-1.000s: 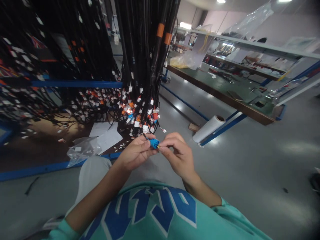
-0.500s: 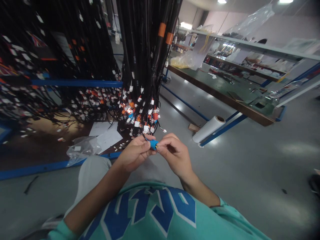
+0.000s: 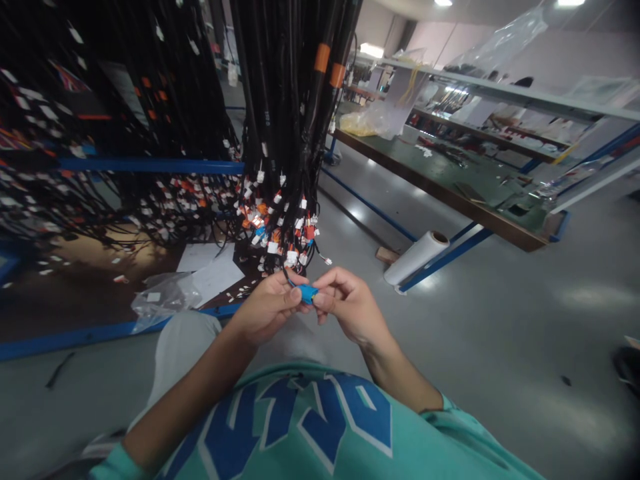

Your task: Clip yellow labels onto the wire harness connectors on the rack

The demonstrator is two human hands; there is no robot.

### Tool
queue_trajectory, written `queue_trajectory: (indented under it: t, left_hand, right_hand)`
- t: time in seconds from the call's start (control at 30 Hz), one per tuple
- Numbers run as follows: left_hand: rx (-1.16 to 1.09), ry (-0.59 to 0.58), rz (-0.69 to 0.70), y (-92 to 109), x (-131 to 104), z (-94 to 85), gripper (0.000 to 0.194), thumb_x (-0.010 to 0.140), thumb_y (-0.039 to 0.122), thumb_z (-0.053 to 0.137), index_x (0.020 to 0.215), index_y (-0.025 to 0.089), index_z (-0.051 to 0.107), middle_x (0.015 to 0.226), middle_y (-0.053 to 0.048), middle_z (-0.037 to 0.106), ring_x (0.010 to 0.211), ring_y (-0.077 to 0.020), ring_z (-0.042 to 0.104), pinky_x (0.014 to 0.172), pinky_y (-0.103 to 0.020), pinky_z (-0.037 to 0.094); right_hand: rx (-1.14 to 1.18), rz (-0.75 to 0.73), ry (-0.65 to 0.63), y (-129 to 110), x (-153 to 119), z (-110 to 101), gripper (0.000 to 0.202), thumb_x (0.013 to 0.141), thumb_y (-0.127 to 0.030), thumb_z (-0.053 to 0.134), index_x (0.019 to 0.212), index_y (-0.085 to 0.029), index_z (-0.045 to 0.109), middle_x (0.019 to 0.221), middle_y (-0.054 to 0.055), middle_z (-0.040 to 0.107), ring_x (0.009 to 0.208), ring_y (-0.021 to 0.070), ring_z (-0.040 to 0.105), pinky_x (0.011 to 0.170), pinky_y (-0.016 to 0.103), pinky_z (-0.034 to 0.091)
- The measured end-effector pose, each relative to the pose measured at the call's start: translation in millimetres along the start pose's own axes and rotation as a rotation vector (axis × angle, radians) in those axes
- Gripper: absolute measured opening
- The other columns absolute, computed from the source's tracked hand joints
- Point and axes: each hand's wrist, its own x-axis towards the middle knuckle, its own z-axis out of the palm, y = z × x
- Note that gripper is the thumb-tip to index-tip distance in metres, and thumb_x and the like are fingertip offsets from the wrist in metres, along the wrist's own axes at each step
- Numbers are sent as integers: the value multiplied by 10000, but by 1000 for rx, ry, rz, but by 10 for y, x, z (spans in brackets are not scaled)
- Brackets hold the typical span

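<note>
A small blue connector (image 3: 307, 293) sits between my two hands, with a bit of yellow at its right end. My left hand (image 3: 270, 305) pinches its left side between thumb and fingers. The thumb and fingertips of my right hand (image 3: 347, 303) close on its right end. A dark cable runs from the connector up toward the hanging bundle of black cables (image 3: 280, 87). Just above my hands hang many white, orange, red and blue connectors (image 3: 291, 257) at the bundle's lower end.
More black harnesses hang over a blue rail (image 3: 155, 165) at left. Below them are paper sheets (image 3: 215, 277) and a clear plastic bag (image 3: 165, 300). A green-topped workbench (image 3: 435, 167) stands at right, with a white roll (image 3: 417, 258) beneath it.
The blue connector has turned slightly and shows more of its side. My right hand has shifted a little, its thumb now lying along the connector's right end.
</note>
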Motion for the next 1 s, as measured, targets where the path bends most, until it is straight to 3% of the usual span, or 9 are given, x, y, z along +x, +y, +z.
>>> queue_trajectory:
  t: [0.23, 0.43, 0.57, 0.67, 0.77, 0.9, 1.0]
  left_hand:
    - [8, 29, -31, -43, 28, -37, 431, 477, 266, 871, 751, 124, 570, 613, 8, 652, 515, -86, 590, 522, -180, 467]
    - [-85, 38, -117, -54, 69, -46, 172, 697, 209, 729, 797, 130, 614, 670, 0, 630, 564, -77, 572, 536, -180, 462]
    - [-57, -8, -111, -9, 22, -58, 240, 666, 272, 752, 807, 140, 610, 639, 15, 615, 524, -70, 559, 509, -178, 444]
    - [117, -91, -136, -15, -33, -61, 351, 608, 366, 781, 796, 132, 600, 592, 10, 612, 485, -84, 552, 486, -197, 423]
    - [337, -122, -136, -50, -77, -42, 359, 610, 386, 762, 795, 128, 593, 549, 12, 599, 490, -98, 552, 496, -205, 405]
    - [555, -214, -188, -92, -127, 4, 254, 657, 325, 690, 808, 148, 588, 551, 29, 576, 520, -106, 543, 512, -209, 396]
    - [765, -303, -178, -58, -191, 11, 198, 668, 277, 656, 823, 158, 619, 600, 20, 586, 562, -114, 541, 529, -211, 395]
  right_hand:
    - [47, -1, 16, 98, 81, -54, 358, 526, -335, 831, 648, -152, 548, 519, -41, 602, 423, 76, 557, 369, 148, 469]
    - [46, 5, -88, 49, 169, -144, 366, 634, -466, 748, 725, -154, 579, 542, -48, 560, 389, 57, 496, 341, 154, 417]
    - [-89, -112, 66, 59, 322, -274, 346, 691, -485, 688, 809, -172, 601, 575, -50, 521, 434, 60, 494, 400, 180, 431]
    - [-296, -281, 232, 92, 551, -407, 352, 707, -482, 664, 881, -184, 598, 678, -17, 569, 570, 84, 544, 572, 226, 486]
    - [-421, -392, 292, 67, 855, -466, 464, 695, -521, 654, 1018, -200, 566, 967, 53, 608, 841, 135, 583, 794, 287, 482]
    - [-488, -468, 225, -69, 1255, -339, 630, 683, -574, 636, 1159, -190, 485, 1180, 101, 549, 1065, 187, 530, 950, 339, 418]
    - [-554, -469, 97, -178, 1439, -188, 586, 722, -568, 601, 1148, -181, 491, 1189, 95, 557, 1085, 200, 527, 969, 344, 407]
